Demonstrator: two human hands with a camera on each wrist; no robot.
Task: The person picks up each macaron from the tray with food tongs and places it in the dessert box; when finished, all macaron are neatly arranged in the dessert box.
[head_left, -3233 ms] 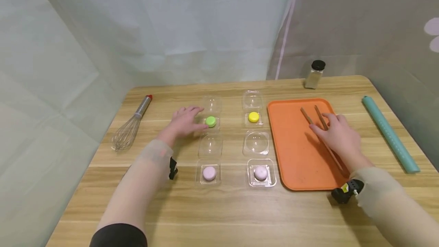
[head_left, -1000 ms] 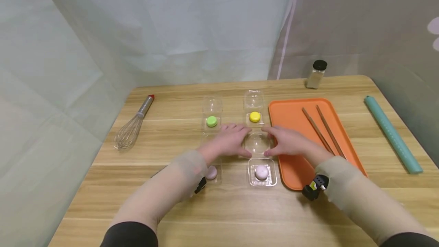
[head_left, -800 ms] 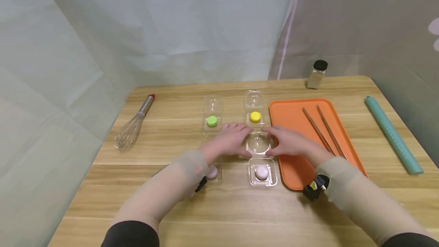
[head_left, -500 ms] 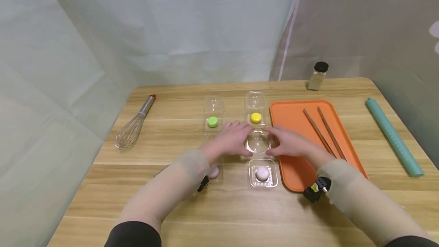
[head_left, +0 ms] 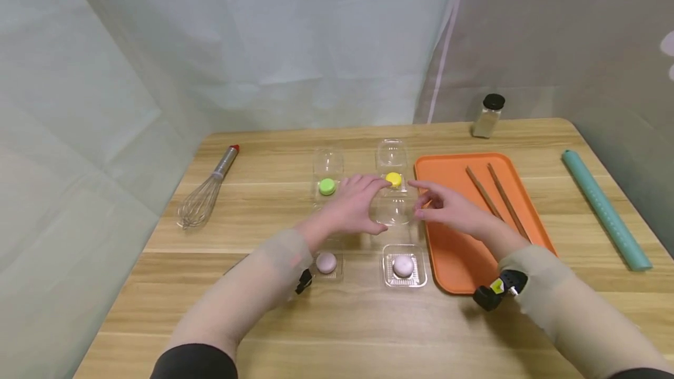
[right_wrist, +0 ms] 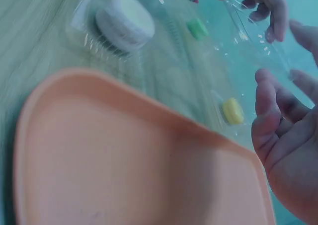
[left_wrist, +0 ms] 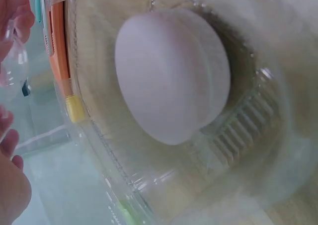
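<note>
head view shows our left hand (head_left: pixel 350 208) and right hand (head_left: pixel 456 213) facing each other across a clear lid (head_left: pixel 395 210), which lies between the two sets of fingers, tilted up off the bench (head_left: pixel 337 332). thumb and fingers of each hand are spread along a side yet curl in at the edge, so we judge both clamped lightly on the lid; how firmly, we cannot tell. holding it from opposite sides seems to keep it even and leaves the dome untouched.

right wrist view agrees: the plastic spans from our left fingers to our right ones, and our fingers do not touch any sweet. the lilac macaron (head_left: pixel 403 265) sits in its clear base (head_left: pixel 388 278), nearer our body than the fingers, probably centred there so that the rim stays free. beyond our left fingertips, just past the lid, is the yellow macaron (head_left: pixel 393 179); the green macaron (head_left: pixel 327 186) is on the outer side of the left fingers. our right fingers hang over the near side of the orange tray (head_left: pixel 447 256), with the two brown sticks (head_left: pixel 478 183) beyond their knuckles.
</note>
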